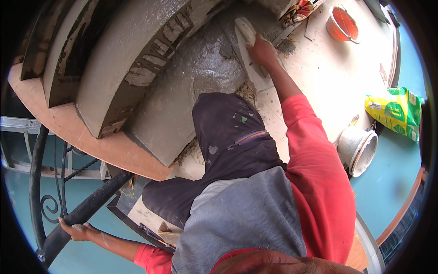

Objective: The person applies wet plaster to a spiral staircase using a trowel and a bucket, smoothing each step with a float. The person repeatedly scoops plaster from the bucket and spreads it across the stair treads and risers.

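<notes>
My right hand is closed round the handle of a pale plastering float. The float's flat blade lies against wet grey cement on the lowest step, near its right edge. At lower left, my left hand grips a thick black handrail. My bent knee in dark trousers covers part of the step's front edge. Above the wet tread rises a curved step riser, part smooth render and part patchy, darker mortar.
Further curved steps climb at upper left, with a brown curved board along their side. An orange bucket, a white bucket and a yellow-green bag stand to the right. A metal ladder lies behind the scrolled railing.
</notes>
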### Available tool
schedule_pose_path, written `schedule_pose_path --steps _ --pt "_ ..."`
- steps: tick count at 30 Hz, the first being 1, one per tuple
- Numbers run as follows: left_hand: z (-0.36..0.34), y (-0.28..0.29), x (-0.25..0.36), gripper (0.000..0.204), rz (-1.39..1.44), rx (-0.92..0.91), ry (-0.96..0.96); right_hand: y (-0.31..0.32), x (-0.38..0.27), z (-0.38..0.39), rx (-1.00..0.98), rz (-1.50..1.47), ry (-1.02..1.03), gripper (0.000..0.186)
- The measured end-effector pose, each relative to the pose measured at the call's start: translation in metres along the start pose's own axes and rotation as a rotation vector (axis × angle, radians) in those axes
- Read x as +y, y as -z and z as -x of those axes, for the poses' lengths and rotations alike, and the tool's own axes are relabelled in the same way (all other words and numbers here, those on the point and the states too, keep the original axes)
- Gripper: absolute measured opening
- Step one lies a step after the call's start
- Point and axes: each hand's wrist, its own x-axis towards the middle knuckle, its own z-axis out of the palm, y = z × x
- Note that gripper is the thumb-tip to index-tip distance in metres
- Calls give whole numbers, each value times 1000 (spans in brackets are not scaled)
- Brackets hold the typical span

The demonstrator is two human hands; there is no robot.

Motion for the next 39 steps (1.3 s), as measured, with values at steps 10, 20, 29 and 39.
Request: schedule_pose_path --steps 10,20,29,39 --pt "-8 4 -5 44 -43 -19 -10 -5 -10 3 -42 -20 -139 70" --pt "3 1 2 44 -22 -30 6 -9 -9 4 26 -49 -123 61" --pt "4 2 4 35 -29 -13 17 -13 -10 15 -69 -14 -9 61" --pt "5 3 4 37 -22 -25 -17 -9 -24 28 -88 19 -88 61"
